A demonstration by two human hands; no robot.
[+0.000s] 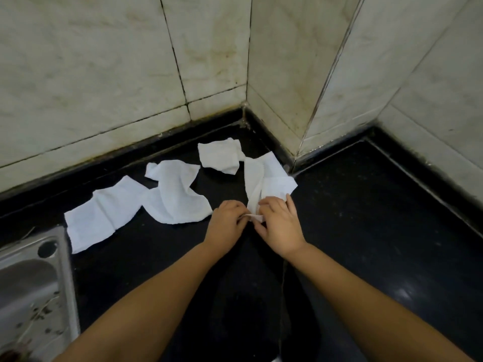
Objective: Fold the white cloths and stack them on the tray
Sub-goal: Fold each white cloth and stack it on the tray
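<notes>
Four white cloths lie on the black countertop (366, 226), all thin, soft and creased, none neatly folded. The cloth in hand (266, 176) is a long, rumpled piece, bunched into a narrow strip along its left side and spread wider at its far right, where it reaches toward the counter's inner corner below the tiled wall (104, 74). Its near end is gathered between the two hands.

The left hand (226, 218) has its fingers curled inward and pinches the near tip of this cloth. The right hand (279, 220) lies just beside it, fingers bent over the same tip and holding it, so that the hands almost touch, with a small tab of white showing between them. The rest of that cloth stretches away from the hands toward the back edge of the counter.

The other three cloths lie apart from the hands. A small crumpled one (220, 156) sits near the back edge, just left of the held cloth's far end. A larger, twisted one (175, 194) lies left of the left hand, close to it. The fourth (102, 215), flatter and showing fold lines, lies farther left, overlapping the twisted one, and its near corner comes close to the steel sink (34, 283) at the counter's left edge.
</notes>
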